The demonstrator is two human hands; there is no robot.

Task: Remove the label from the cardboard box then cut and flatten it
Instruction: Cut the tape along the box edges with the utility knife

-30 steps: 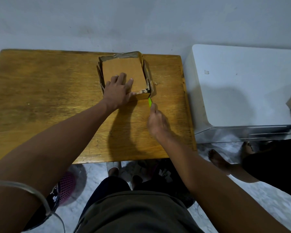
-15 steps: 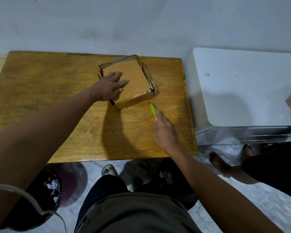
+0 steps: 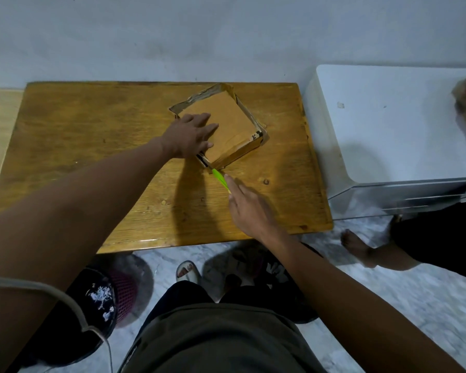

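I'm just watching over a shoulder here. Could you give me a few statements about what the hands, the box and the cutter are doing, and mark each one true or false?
1. The left hand lies flat on the box. True.
2. The right hand holds a red cutter. False: the cutter is green.
3. The cutter's tip is at the box's near corner. True.
4. The box sits on the white cabinet. False: it sits on the wooden table; the cabinet stands beside it.
5. The box is already flat. False: its sides still stand up.
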